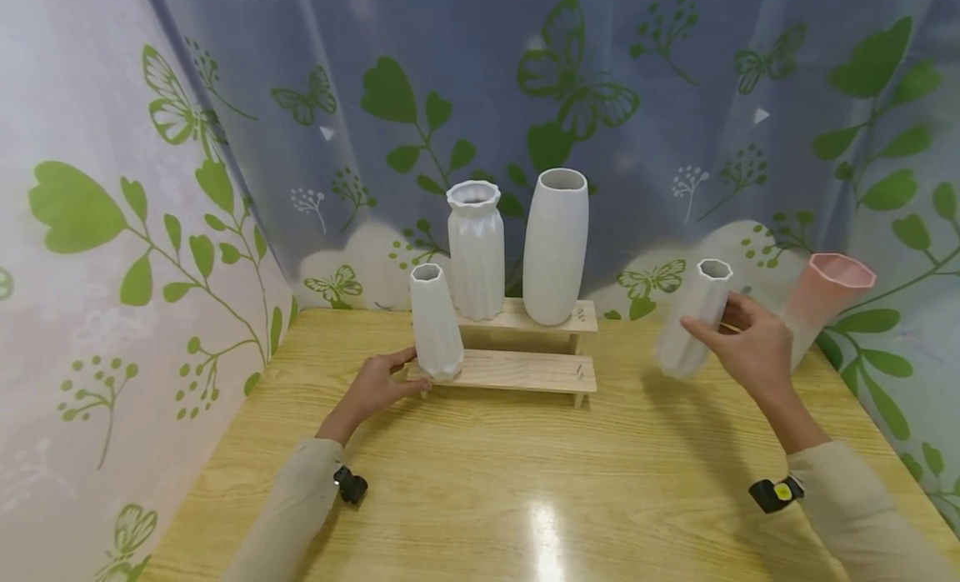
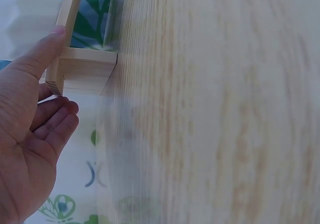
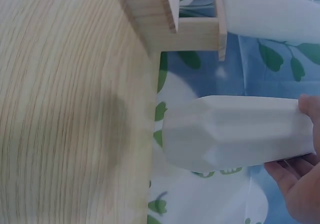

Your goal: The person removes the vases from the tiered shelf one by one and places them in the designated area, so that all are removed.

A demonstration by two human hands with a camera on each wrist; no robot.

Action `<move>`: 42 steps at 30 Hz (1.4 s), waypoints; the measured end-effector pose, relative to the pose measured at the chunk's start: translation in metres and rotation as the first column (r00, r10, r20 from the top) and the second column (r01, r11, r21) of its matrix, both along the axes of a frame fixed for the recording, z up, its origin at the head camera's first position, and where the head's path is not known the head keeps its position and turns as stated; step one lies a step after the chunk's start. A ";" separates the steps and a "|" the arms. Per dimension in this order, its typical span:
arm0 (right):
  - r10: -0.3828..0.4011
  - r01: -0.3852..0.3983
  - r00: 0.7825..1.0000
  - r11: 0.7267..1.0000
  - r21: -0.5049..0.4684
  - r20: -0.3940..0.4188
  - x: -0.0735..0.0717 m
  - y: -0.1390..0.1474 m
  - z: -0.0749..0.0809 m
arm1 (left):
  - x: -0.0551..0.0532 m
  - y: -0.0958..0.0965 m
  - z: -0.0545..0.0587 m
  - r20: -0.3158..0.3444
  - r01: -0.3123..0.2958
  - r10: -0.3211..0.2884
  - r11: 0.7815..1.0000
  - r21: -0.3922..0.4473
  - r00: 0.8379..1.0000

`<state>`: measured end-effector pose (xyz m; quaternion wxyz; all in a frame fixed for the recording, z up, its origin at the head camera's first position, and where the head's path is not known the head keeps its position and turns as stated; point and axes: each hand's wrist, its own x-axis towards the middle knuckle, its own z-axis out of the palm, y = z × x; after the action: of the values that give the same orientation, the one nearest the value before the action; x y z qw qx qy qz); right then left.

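Observation:
My right hand (image 1: 756, 350) grips a slim white faceted vase (image 1: 686, 328) by its upper part, thumb on the near side and fingers behind. In the right wrist view this vase (image 3: 230, 131) hangs above the table, its base apart from the wood. At the left end of a two-step wooden stand (image 1: 525, 370), my left hand (image 1: 377, 388) pinches the lower board between thumb and forefinger; the other fingers curl loosely below, as the left wrist view shows. A similar slim white vase (image 1: 437, 323) stands on that lower board, right by the left hand.
On the stand's upper step are a ruffle-necked white vase (image 1: 477, 253) and a tall smooth white vase (image 1: 557, 248). A pink-and-white vase (image 1: 828, 294) stands behind the right hand at the table's right side. A patterned curtain (image 1: 480, 90) encloses the wooden table (image 1: 480, 482).

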<state>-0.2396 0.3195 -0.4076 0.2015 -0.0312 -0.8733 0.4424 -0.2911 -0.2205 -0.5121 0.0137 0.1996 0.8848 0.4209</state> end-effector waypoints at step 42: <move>-0.162 0.162 0.986 0.986 -0.031 0.026 -0.036 0.054 -0.031 | 0.002 0.000 0.002 -0.001 0.013 -0.013 1.000 0.011 1.000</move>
<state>-0.2755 0.3731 -0.4385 0.2259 -0.1107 -0.8628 0.4384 -0.2890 -0.2206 -0.5104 0.0150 0.2056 0.8812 0.4253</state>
